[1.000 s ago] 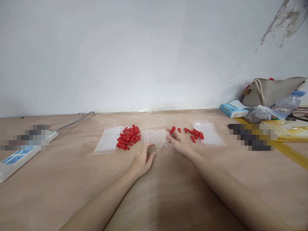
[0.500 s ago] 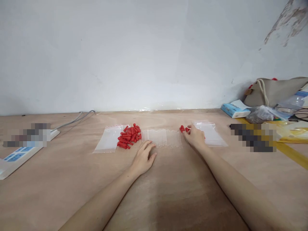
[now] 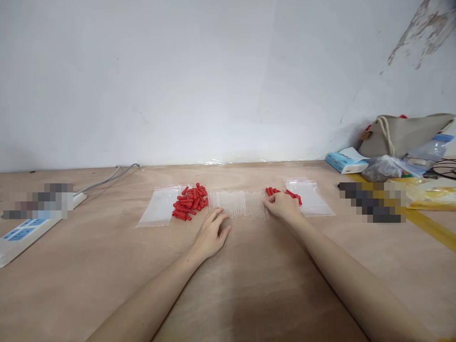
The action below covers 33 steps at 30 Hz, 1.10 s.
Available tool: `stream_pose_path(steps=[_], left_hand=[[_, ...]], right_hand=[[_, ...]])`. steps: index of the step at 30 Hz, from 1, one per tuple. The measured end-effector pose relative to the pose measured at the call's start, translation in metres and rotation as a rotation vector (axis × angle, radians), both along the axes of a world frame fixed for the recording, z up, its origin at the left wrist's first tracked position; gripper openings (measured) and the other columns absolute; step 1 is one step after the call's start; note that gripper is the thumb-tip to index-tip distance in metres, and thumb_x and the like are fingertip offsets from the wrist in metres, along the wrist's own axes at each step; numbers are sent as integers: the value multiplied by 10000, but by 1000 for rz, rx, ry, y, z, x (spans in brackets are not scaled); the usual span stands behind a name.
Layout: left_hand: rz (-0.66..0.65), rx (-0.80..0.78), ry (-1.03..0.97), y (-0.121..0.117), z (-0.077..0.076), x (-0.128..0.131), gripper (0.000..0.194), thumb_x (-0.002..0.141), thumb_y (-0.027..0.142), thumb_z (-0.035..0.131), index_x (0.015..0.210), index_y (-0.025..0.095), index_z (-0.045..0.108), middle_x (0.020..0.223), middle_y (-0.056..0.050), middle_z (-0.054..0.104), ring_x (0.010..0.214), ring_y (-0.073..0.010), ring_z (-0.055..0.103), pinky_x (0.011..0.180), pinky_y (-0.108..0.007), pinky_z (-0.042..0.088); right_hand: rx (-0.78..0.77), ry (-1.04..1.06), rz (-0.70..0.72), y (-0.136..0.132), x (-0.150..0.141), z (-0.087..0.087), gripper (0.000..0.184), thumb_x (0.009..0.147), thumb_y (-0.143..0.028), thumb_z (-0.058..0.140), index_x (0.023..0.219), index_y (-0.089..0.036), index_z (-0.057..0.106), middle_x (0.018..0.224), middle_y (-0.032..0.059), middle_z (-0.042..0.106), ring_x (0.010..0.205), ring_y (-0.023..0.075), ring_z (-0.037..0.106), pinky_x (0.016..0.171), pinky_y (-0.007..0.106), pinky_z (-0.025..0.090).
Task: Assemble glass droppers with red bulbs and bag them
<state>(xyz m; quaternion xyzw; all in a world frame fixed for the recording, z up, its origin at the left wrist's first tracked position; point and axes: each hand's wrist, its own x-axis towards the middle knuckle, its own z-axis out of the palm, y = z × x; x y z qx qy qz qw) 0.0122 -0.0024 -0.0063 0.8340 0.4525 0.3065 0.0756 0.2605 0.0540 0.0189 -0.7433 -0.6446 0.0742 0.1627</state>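
Note:
A row of thin clear tubes (image 3: 237, 204) lies side by side at the middle of the table. My left hand (image 3: 213, 232) rests at the near left edge of that row, its fingers apart and holding nothing. At the row's right end, my right hand (image 3: 284, 205) is closed, fingertips against the last tubes; whatever is between them is hidden. Behind it lie red rubber bulbs (image 3: 271, 191), partly covered by the hand. A larger heap of red rubber bulbs (image 3: 190, 202) sits left of the tubes.
A clear zip bag (image 3: 155, 209) lies left of the heap, another zip bag (image 3: 315, 202) right of my right hand. A power strip (image 3: 21, 232) is at far left. A blue tissue pack (image 3: 344, 162), a grey bag (image 3: 409, 135) and yellow plastic packaging (image 3: 427, 202) crowd the right.
My right hand has shifted slightly down and left, from the small group of red bulbs to the right end of the tubes. More bulbs show behind it. My left hand stays put.

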Motion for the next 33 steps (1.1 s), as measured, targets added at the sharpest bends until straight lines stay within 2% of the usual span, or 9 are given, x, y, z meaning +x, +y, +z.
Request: stream_pose_path(steps=[8, 14, 17, 20, 23, 26, 31, 33], left_hand=[[4, -6, 21, 0, 1, 1, 219, 818, 235, 473, 1020, 178, 533, 1191, -106, 461, 1162, -242, 398, 947, -413, 367], [15, 27, -17, -1, -1, 1, 217, 808, 241, 491, 1013, 193, 545, 1190, -98, 450, 1157, -240, 396, 946, -410, 364], [3, 68, -90, -1, 2, 1, 210, 810, 245, 496, 1002, 192, 563, 1142, -95, 484, 1086, -225, 454, 922, -397, 379], [-19, 62, -183, -2, 8, 1, 221, 836, 243, 463, 1021, 187, 572, 1057, -79, 546, 1002, -194, 508, 893, -357, 400], [-21, -45, -282, -3, 12, 1, 265, 859, 261, 431, 1080, 183, 556, 1047, -70, 579, 995, -180, 523, 878, -328, 409], [-52, -196, -416, -5, 12, 5, 283, 856, 304, 440, 1074, 175, 566, 1055, -67, 602, 988, -182, 543, 864, -317, 421], [-93, -440, -753, -7, 12, 17, 292, 804, 376, 507, 913, 132, 624, 889, -71, 661, 846, -185, 606, 781, -306, 470], [-65, -462, -825, -5, 13, 16, 286, 794, 382, 516, 874, 127, 617, 841, -65, 658, 772, -172, 614, 725, -296, 487]], right_hand=[[-35, -18, -86, -1, -10, -3, 258, 701, -315, 433, 557, -176, 597, 647, 67, 594, 753, 251, 539, 705, 408, 293], [-23, -27, -82, -3, -12, 2, 274, 727, -289, 426, 535, -169, 580, 634, 61, 588, 772, 227, 531, 729, 366, 285], [60, 109, 9, -10, -19, 9, 264, 750, -287, 402, 573, -167, 556, 598, 36, 562, 666, 180, 523, 649, 297, 309], [88, 440, 233, -22, -38, 12, 240, 763, -335, 412, 636, -170, 532, 595, 6, 533, 588, 137, 487, 546, 240, 312], [-19, 768, 446, -36, -62, 7, 239, 762, -375, 434, 656, -173, 505, 586, -17, 497, 548, 110, 448, 519, 221, 326], [-97, 921, 533, -49, -80, -1, 241, 748, -394, 473, 674, -168, 504, 589, -26, 468, 532, 90, 406, 512, 213, 328], [-99, 918, 530, -57, -89, -2, 277, 733, -426, 509, 694, -154, 545, 583, -27, 457, 512, 75, 369, 484, 202, 302], [-77, 836, 507, -54, -83, 2, 267, 716, -424, 535, 716, -159, 567, 551, -35, 443, 490, 74, 358, 460, 197, 284]])
